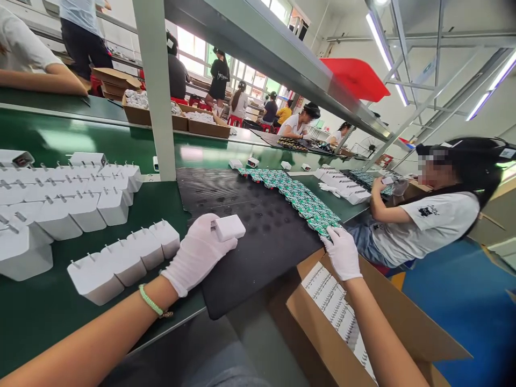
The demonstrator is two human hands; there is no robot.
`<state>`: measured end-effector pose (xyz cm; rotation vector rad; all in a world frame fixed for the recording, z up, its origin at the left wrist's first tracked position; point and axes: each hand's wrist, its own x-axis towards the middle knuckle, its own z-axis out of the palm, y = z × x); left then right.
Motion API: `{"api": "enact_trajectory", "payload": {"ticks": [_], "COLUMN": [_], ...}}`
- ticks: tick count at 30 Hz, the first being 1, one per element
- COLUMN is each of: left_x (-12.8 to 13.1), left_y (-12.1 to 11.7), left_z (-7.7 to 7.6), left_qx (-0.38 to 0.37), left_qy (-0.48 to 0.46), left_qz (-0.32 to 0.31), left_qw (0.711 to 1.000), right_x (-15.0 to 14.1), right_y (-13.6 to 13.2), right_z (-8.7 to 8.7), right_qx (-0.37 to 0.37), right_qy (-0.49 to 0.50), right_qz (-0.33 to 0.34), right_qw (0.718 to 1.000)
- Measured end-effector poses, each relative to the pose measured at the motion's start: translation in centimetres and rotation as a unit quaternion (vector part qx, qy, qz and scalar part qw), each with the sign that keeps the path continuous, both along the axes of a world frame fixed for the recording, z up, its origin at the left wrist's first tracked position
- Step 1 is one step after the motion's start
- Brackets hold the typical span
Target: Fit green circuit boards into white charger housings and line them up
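"Reaching forward from the lower left, as the head camera has it, that left arm is bent slightly, and the gloved left hand (205, 248) is over the black mat (245, 269), back of the hand up."

"What's it got?"

"One white adapter (231, 227). Fingers curl behind it, thumb along the near side, metal pin end toward the glove. A snug pinch."

"And the right hand (342, 252)?"

"That arm runs straight up from the lower right, wrist nearly level. The fingers are together and a little bent, their tips at the near end of the green circuit boards (298, 196). Whether they have hold of one, I can't tell from here."

"How many boards?"

"They're packed too tight to count: one long band along the mat's right side. The near row of adapters (124, 263) I can count: four, prongs up, just left of the left hand. The bigger block (80, 212) behind it overlaps too much."

"Beyond the mat?"

"Four white pieces (286, 165), set apart from one another. Below the bench edge, one open carton (308, 322) with rows of white pieces in it. And one co-worker (435, 220) sits to the right, near the boards' far side."
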<state>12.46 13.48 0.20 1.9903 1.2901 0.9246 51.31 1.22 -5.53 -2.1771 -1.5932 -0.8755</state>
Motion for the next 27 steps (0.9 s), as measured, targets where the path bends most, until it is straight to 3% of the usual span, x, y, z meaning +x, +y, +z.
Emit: {"api": "enact_trajectory", "payload": {"ticks": [10, 19, 23, 27], "left_x": [0.0, 0.1, 0.2, 0.2], "left_y": [-0.2, -0.1, -0.1, -0.1], "left_z": [0.1, 0.0, -0.1, -0.2], "left_qx": [-0.016, -0.008, 0.001, 0.011], "left_qy": [0.023, 0.009, 0.008, 0.003], "left_qz": [0.013, 0.006, 0.005, 0.005], "left_qw": [1.0, 1.0, 1.0, 1.0], "right_x": [-0.4, -0.2, -0.6, -2.7], "right_y": [0.3, -0.3, -0.5, -1.1], "right_z": [-0.9, -2.0, -1.4, 0.0], "right_qx": [0.059, 0.077, 0.09, 0.086], "right_qy": [-0.018, 0.028, 0.086, 0.168], "right_qz": [0.037, 0.078, 0.089, 0.102], "right_qw": [0.997, 0.994, 0.988, 0.977]}}
